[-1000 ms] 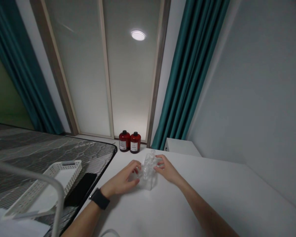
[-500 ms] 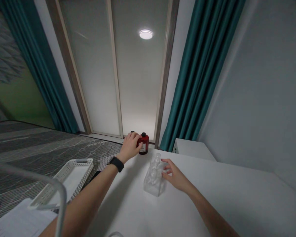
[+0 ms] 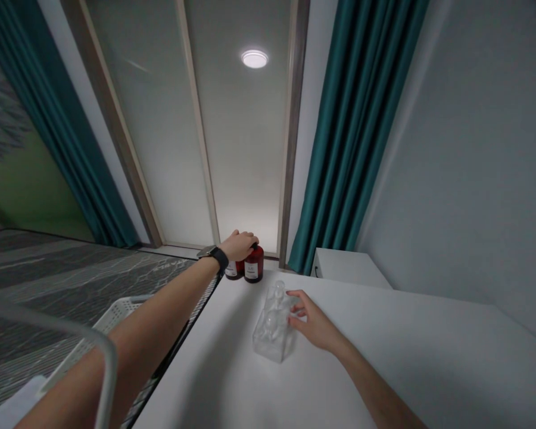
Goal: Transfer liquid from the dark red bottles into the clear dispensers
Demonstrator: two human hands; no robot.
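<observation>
My left hand [image 3: 239, 245], a dark watch on its wrist, reaches over two red bottles at the table's far edge. Its fingers curl down around the black cap of the right red bottle [image 3: 254, 265]; the thumb is hidden. Beside it, partly under the hand, stands the left red bottle [image 3: 234, 270]. Both carry pale labels. Nearer to me lies a clear plastic case [image 3: 268, 342] with rounded transparent shapes in it, too faint to name. My right hand [image 3: 315, 323] is at the case's right side, fingers bent but apart, fingertips at its edge.
Everything stands on a white table [image 3: 339, 387]. On the left, a white perforated basket [image 3: 116, 313] is partly hidden by my forearm. A blurred grey tube [image 3: 109, 369] curves through the near left. A white cabinet [image 3: 352, 268] stands beyond the table, before teal curtains [image 3: 352, 149].
My left hand has moved from beside the right red bottle up over its cap, uncovering the left bottle's label. My right hand stays beside the case. The view has shifted slightly.
</observation>
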